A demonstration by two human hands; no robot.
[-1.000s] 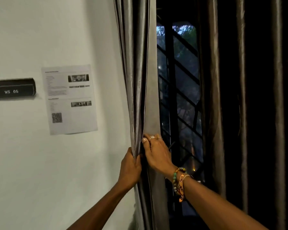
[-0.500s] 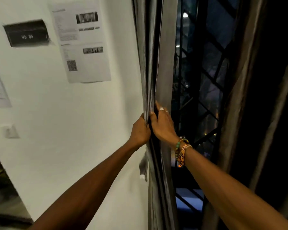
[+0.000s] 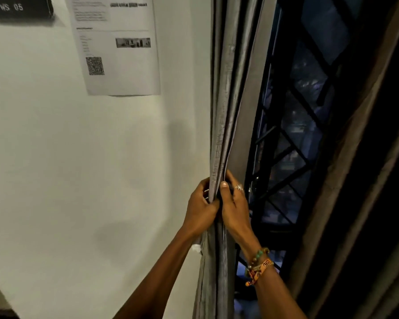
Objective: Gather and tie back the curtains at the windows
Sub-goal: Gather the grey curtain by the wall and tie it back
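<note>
A grey curtain point(image 3: 234, 88) hangs bunched into narrow folds at the left side of the window, beside the white wall. My left hand point(image 3: 199, 210) grips the bundle from the wall side, fingers curled round the folds. My right hand point(image 3: 234, 208), with a ring and beaded bracelets at the wrist, grips the same bundle from the window side, thumb on the front. A small white thing point(image 3: 196, 247) shows under my left wrist by the curtain's edge; I cannot tell what it is. A second, darker curtain point(image 3: 359, 157) hangs at the right.
Between the curtains is a window with a black diagonal grille point(image 3: 293, 143), dark outside. On the wall at upper left hang a printed sheet with a QR code point(image 3: 115, 47) and a black sign reading WS 05 point(image 3: 16, 8).
The view has tilted down and moved closer; the paper and sign have slid up the frame. Both hands keep their grip on the gathered curtain, now pressed closer together.
</note>
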